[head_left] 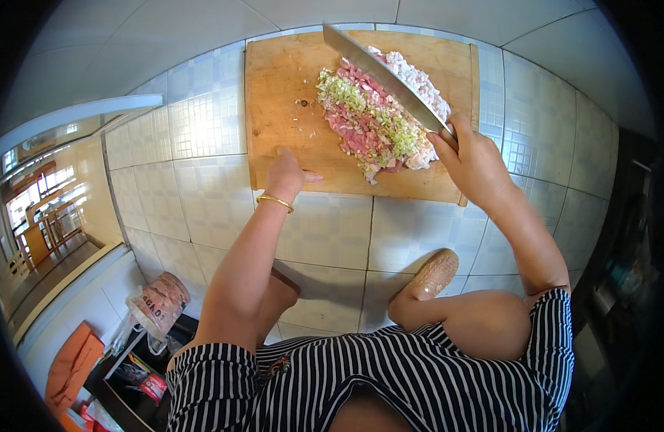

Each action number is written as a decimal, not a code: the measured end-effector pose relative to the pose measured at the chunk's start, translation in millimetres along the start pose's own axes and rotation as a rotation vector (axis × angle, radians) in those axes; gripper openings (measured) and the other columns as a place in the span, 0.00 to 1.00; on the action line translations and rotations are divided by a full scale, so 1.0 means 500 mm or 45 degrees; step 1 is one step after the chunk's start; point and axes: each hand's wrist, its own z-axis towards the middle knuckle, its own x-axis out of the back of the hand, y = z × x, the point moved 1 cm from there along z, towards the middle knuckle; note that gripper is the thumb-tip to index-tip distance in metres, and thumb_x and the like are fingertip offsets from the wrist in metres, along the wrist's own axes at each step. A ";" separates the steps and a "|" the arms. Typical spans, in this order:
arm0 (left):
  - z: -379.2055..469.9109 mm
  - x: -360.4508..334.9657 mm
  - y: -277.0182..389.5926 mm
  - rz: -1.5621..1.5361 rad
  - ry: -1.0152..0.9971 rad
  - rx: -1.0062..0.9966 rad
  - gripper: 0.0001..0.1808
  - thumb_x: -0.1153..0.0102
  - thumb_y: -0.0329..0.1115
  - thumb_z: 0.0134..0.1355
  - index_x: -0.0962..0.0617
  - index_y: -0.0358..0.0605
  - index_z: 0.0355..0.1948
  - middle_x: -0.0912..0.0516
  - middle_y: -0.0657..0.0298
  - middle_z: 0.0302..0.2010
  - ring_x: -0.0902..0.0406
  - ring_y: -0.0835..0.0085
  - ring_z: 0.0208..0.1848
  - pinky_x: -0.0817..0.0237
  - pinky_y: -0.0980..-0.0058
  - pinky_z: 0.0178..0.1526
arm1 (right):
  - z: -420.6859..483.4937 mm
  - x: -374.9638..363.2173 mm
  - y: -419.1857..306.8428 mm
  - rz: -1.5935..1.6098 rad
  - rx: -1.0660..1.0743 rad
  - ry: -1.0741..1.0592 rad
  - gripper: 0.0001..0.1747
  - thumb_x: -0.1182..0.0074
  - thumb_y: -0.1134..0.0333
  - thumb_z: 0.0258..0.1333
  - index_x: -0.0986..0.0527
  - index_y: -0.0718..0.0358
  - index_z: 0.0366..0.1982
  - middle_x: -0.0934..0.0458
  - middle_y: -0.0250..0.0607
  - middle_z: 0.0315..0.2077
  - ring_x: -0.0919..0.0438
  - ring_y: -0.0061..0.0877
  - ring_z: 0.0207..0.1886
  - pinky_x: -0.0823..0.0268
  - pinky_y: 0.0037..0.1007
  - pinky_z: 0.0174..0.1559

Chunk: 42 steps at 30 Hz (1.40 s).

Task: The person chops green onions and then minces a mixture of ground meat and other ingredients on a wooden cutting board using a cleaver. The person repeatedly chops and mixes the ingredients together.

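On the tiled floor lies a wooden cutting board (280, 75). A heap of chopped pink meat (349, 129) covers its right half, topped with two bands of minced pale-green vegetable (340, 90). Whitish chopped fat (415, 75) lies along the heap's far right side. My right hand (472, 159) grips a cleaver (388, 78) near the board's right edge. Its broad blade slants up and left over the heap; whether it touches the meat I cannot tell. My left hand (287, 174) rests at the board's near-left edge, holding nothing, fingers apart. A gold bangle circles that wrist.
Glossy floor tiles (315, 227) surround the board. My shoe (431, 272) stands below its right half. At lower left are a pink patterned bin (167, 299), an orange folded item (72, 367) and a dark shelf unit (124, 386) with packets. Wooden chairs (43, 232) show through a doorway.
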 end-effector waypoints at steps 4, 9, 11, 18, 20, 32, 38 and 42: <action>0.005 0.002 0.025 0.039 -0.037 0.018 0.48 0.16 0.48 0.36 0.32 0.30 0.49 0.17 0.40 0.44 0.18 0.50 0.50 0.27 0.62 0.52 | 0.016 -0.043 0.068 -0.111 0.046 -0.038 0.19 0.48 0.55 0.67 0.31 0.66 0.41 0.18 0.56 0.28 0.19 0.53 0.32 0.28 0.48 0.35; 0.000 0.004 0.005 0.102 0.002 -0.044 0.47 0.17 0.49 0.37 0.31 0.27 0.48 0.17 0.37 0.43 0.18 0.48 0.49 0.27 0.62 0.51 | -0.007 0.009 0.003 -0.089 0.110 -0.034 0.19 0.48 0.55 0.66 0.32 0.67 0.40 0.18 0.54 0.27 0.19 0.52 0.30 0.28 0.48 0.33; 0.008 0.009 0.006 0.104 -0.020 -0.014 0.48 0.17 0.51 0.37 0.31 0.27 0.49 0.17 0.38 0.43 0.18 0.48 0.49 0.27 0.62 0.51 | -0.006 -0.021 0.017 -0.093 0.103 -0.043 0.20 0.48 0.54 0.66 0.32 0.66 0.39 0.19 0.53 0.25 0.20 0.52 0.28 0.28 0.48 0.31; 0.029 -0.008 -0.003 0.205 -0.028 -0.100 0.49 0.17 0.54 0.36 0.27 0.25 0.48 0.18 0.38 0.45 0.19 0.48 0.49 0.27 0.61 0.52 | -0.005 -0.019 0.029 -0.180 0.220 -0.078 0.21 0.48 0.53 0.66 0.32 0.65 0.40 0.20 0.56 0.23 0.20 0.52 0.28 0.29 0.48 0.29; 0.037 -0.001 -0.004 0.197 -0.061 -0.046 0.49 0.17 0.54 0.35 0.27 0.25 0.48 0.18 0.38 0.45 0.19 0.48 0.50 0.27 0.61 0.52 | -0.025 -0.024 0.006 -0.094 0.187 -0.027 0.21 0.48 0.52 0.66 0.32 0.65 0.40 0.20 0.56 0.23 0.20 0.52 0.28 0.28 0.49 0.29; 0.017 0.000 0.025 0.201 -0.053 -0.053 0.48 0.17 0.53 0.36 0.27 0.25 0.48 0.17 0.39 0.45 0.18 0.48 0.49 0.27 0.62 0.52 | -0.031 -0.067 0.047 -0.314 0.172 -0.163 0.21 0.48 0.51 0.66 0.32 0.64 0.37 0.19 0.54 0.22 0.19 0.50 0.27 0.27 0.48 0.29; 0.024 0.000 0.006 0.204 -0.024 -0.076 0.47 0.18 0.54 0.37 0.26 0.25 0.47 0.17 0.39 0.45 0.18 0.49 0.49 0.28 0.62 0.52 | -0.062 -0.041 0.017 -0.200 0.229 -0.127 0.20 0.49 0.52 0.66 0.32 0.64 0.36 0.19 0.54 0.24 0.19 0.50 0.27 0.27 0.48 0.30; 0.037 -0.010 0.001 0.122 -0.098 -0.066 0.49 0.18 0.55 0.37 0.27 0.24 0.48 0.17 0.38 0.44 0.18 0.48 0.49 0.28 0.61 0.52 | -0.061 -0.083 0.063 -0.245 0.194 -0.197 0.20 0.47 0.52 0.65 0.32 0.65 0.36 0.19 0.54 0.25 0.19 0.50 0.27 0.27 0.48 0.30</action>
